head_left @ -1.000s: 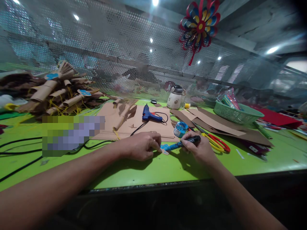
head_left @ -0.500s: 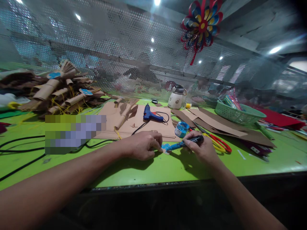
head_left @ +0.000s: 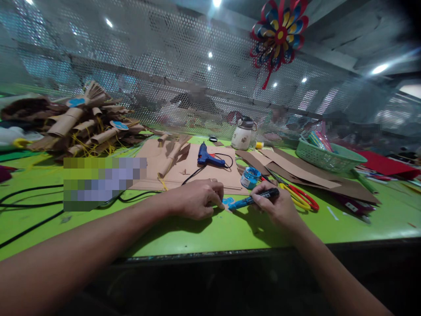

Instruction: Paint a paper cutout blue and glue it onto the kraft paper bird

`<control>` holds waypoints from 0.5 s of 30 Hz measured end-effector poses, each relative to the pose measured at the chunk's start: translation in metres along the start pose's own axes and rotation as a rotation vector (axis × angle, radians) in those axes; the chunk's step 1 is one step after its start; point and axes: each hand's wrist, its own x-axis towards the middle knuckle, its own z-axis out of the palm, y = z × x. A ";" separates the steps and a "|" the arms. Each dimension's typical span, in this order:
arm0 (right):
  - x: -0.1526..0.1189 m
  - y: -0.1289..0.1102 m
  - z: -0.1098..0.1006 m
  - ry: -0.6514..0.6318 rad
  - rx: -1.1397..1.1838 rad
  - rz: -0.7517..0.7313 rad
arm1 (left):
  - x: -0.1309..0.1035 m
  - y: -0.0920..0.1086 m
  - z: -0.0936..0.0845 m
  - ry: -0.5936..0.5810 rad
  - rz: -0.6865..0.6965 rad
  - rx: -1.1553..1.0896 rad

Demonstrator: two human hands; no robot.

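In the head view, my left hand (head_left: 199,199) has its fingers curled, with the index fingertip pressing a small brown paper cutout (head_left: 227,208) onto the green table. Blue paint covers part of the cutout. My right hand (head_left: 274,202) is closed around a marker pen (head_left: 245,202) with a dark back end and a blue-smeared front. Its tip touches the cutout or sits just above it; I cannot tell which. An uncapped jar of blue paint (head_left: 250,177) stands just behind the pen. Scissors (head_left: 301,197) with red and yellow handles lie beside my right hand.
A blue glue gun (head_left: 210,158) rests on brown paper sheets (head_left: 184,169), its black cord trailing left. Rolled paper pieces (head_left: 67,123) are heaped at the left. A bottle (head_left: 241,137) stands behind. Cardboard (head_left: 302,171) and a green basket (head_left: 348,160) are at the right.
The pen tip has shifted slightly down and right on the cutout. My left finger still presses the piece, and the whole view has moved a little.
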 end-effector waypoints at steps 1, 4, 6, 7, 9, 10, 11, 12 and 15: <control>0.000 -0.001 0.000 -0.006 0.005 -0.003 | 0.000 0.000 0.000 0.000 -0.001 0.000; 0.000 0.001 -0.001 0.017 0.014 -0.012 | 0.000 0.000 0.000 0.004 0.001 0.001; 0.001 0.003 -0.001 0.051 0.027 -0.011 | 0.001 -0.001 0.001 0.006 0.008 0.007; 0.001 0.004 -0.002 0.068 0.033 -0.011 | 0.001 -0.001 0.001 0.008 0.012 0.010; 0.002 0.005 -0.002 0.097 0.034 -0.011 | 0.001 -0.002 0.001 0.015 0.018 0.009; 0.002 0.005 -0.002 0.108 0.030 -0.008 | 0.001 -0.002 0.001 0.018 0.018 0.007; 0.003 0.005 -0.002 0.113 0.023 -0.003 | 0.000 -0.002 0.001 0.018 0.016 0.004; 0.003 0.005 -0.002 0.113 0.016 0.001 | 0.000 -0.002 0.001 0.017 0.014 0.004; 0.003 0.004 -0.003 0.089 -0.008 -0.007 | 0.000 -0.002 0.001 0.006 0.008 0.009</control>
